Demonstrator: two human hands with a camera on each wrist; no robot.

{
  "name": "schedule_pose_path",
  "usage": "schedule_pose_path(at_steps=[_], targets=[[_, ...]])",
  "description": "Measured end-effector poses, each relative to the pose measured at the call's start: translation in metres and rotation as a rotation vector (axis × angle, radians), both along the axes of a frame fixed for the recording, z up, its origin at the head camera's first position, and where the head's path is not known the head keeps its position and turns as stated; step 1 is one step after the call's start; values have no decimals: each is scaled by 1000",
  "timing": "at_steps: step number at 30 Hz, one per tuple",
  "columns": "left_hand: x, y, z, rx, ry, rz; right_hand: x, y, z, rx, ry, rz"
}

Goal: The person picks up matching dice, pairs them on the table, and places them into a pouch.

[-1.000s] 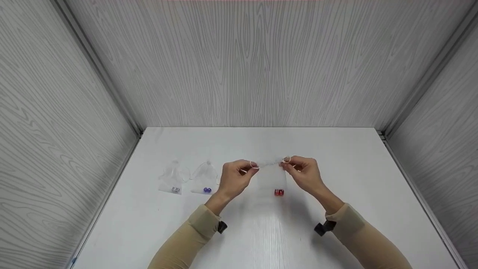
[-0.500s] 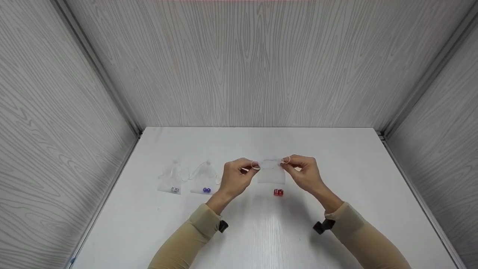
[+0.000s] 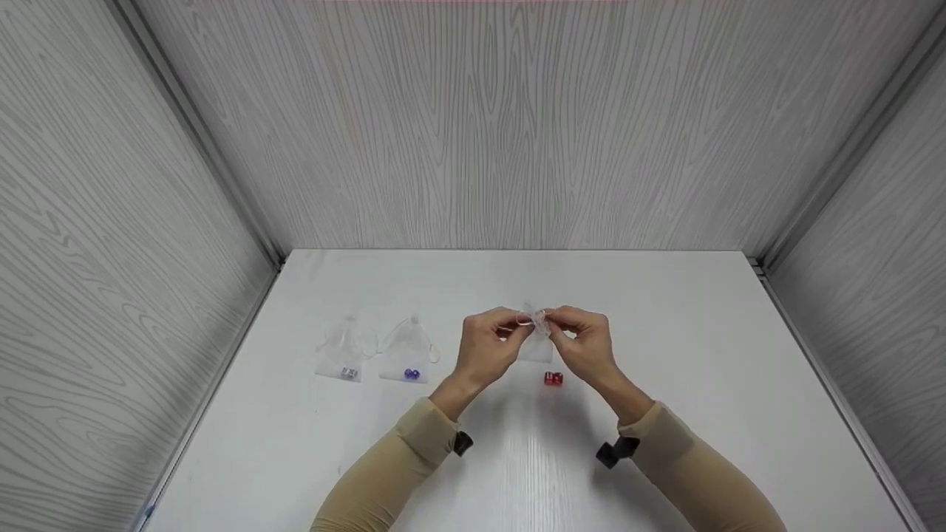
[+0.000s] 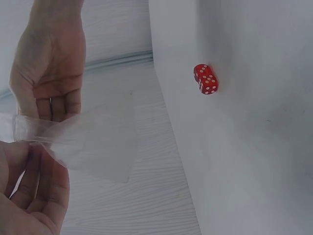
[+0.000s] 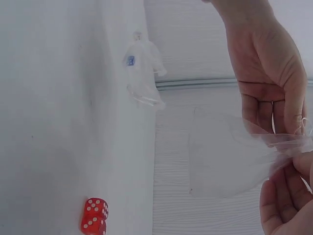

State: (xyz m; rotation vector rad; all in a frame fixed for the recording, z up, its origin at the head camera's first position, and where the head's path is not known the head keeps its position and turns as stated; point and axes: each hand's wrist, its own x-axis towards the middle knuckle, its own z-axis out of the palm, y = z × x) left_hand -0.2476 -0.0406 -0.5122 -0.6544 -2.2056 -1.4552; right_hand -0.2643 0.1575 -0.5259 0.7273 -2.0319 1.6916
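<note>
Held up over the white table is a sheer white drawstring pouch [image 3: 536, 352], its neck gathered into folds. My left hand [image 3: 488, 346] pinches the gathered neck and cord from the left, between thumb and fingers. From the right my right hand [image 3: 585, 346] does the same, the fingertips of both hands almost meeting. The pouch body [image 4: 102, 144] hangs flat and see-through in the left wrist view, with nothing inside. Two red dice [image 3: 553, 379] with white pips lie side by side on the table, just nearer than the pouch in the head view.
Left of my hands lie two similar pouches on the table [image 3: 702, 332]: one pouch [image 3: 341, 347] with clear dice in it, the other pouch [image 3: 406, 346] with two blue dice. Wood-grained panels [image 3: 488, 125] enclose the back and both sides.
Both hands have come closer together, and the pouch's wide mouth has bunched into a narrow neck. Earlier the pouch bottom swung up, uncovering the red dice, which stay in place.
</note>
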Motion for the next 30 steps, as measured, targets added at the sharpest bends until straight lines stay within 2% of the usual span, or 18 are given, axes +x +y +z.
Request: schedule_pose_path(at_steps=[12, 20, 24, 30], targets=[[-1, -11, -6, 3, 5, 42, 2, 16, -1, -60, -6, -65], [1, -1, -4, 10, -2, 26, 4, 6, -2, -52, 19, -19], [1, 3, -2, 14, 12, 19, 4, 2, -2, -62, 20, -21], [-1, -4, -3, 16, 21, 38, 2, 6, -3, -71, 12, -32]])
